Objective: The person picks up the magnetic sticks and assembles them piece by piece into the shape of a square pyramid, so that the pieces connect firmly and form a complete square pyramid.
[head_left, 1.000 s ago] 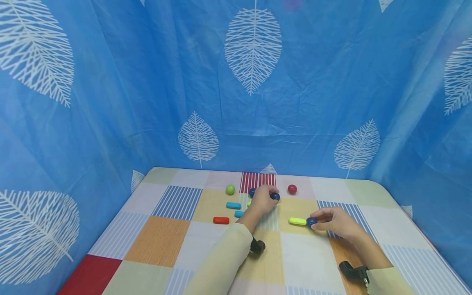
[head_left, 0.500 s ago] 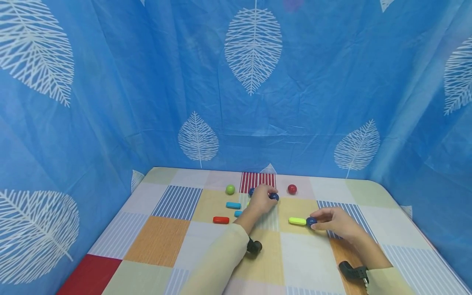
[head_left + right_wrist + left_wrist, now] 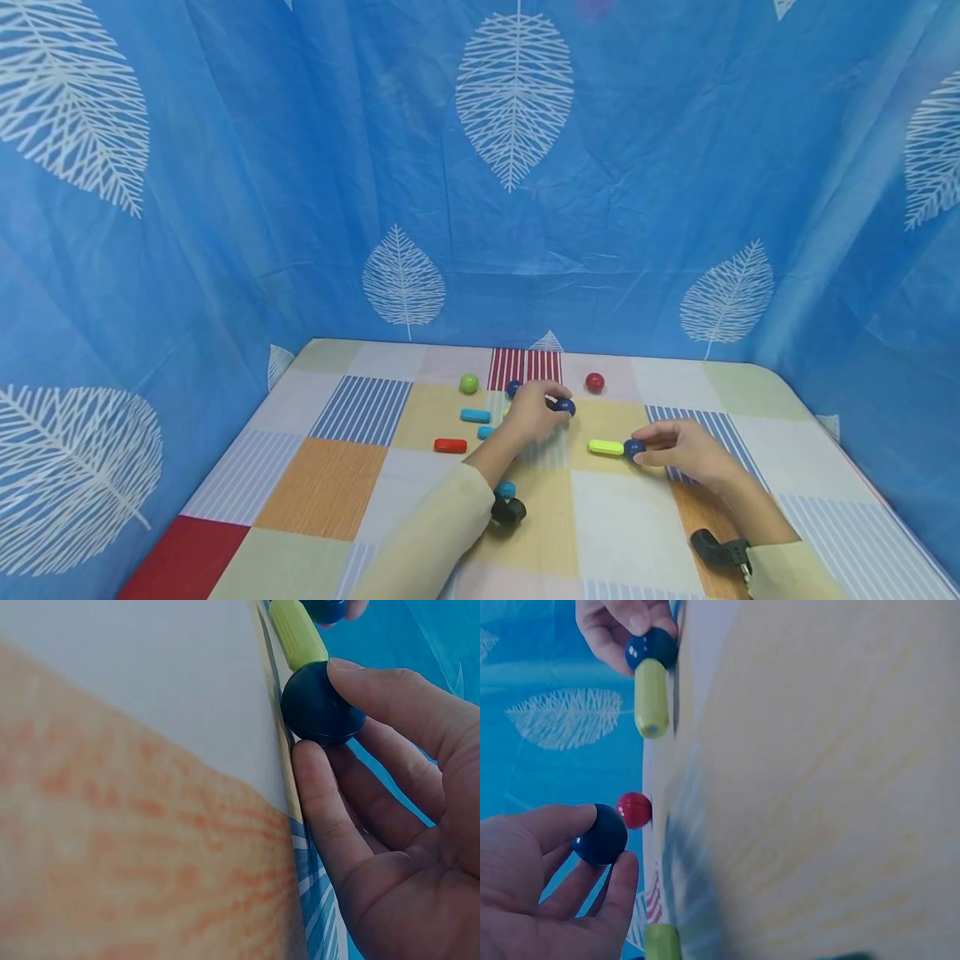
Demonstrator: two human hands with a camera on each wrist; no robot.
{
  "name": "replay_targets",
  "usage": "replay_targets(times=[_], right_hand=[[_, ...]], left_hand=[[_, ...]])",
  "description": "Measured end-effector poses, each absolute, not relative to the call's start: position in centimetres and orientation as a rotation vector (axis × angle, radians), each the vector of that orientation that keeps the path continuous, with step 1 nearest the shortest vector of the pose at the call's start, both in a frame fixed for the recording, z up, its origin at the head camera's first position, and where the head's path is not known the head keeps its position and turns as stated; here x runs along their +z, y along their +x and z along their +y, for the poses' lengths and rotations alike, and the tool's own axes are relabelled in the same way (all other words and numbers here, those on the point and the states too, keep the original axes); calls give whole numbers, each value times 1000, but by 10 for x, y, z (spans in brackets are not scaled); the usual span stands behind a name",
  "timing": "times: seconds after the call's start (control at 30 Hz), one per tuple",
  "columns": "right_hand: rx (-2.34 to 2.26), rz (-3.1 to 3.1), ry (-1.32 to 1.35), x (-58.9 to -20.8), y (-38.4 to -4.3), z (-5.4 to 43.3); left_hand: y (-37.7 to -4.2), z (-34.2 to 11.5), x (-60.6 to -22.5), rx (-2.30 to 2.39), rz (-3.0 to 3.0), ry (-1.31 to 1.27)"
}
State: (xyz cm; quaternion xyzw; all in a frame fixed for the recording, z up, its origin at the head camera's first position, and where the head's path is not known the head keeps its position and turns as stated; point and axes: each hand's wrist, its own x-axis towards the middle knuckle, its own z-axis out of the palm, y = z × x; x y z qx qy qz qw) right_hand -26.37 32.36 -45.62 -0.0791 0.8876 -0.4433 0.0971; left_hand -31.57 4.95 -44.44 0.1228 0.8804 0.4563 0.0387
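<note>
My left hand point(image 3: 532, 412) pinches a dark blue ball point(image 3: 604, 836) between thumb and fingertips, over the middle of the table. To the right, my right hand point(image 3: 688, 450) grips another dark blue ball point(image 3: 321, 705) low at the cloth. A yellow-green stick point(image 3: 606, 447) joins that ball end to end and points left, toward the left hand. The left wrist view shows the ball and stick point(image 3: 652, 697) in line, apart from the left hand's ball. Part of a green stick point(image 3: 662, 943) shows below the left hand there.
A green ball point(image 3: 468, 383), a blue ball point(image 3: 513, 389) and a red ball point(image 3: 595, 382) lie at the back. Light blue sticks point(image 3: 476, 415) and a red stick point(image 3: 451, 446) lie left of my left hand. A light blue ball point(image 3: 506, 490) sits beside the left wrist camera point(image 3: 508, 510).
My left hand has shifted slightly right and nearer with its blue ball. The light blue ball by the left wrist has come into view. My right hand stays in place.
</note>
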Motion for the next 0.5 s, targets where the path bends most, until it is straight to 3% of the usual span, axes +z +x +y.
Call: replay_targets(times=[0.5], right_hand=[[-1309,2633,-240,-455,-262,322]], left_hand=[[-290,38,-442,1507,2494,550]])
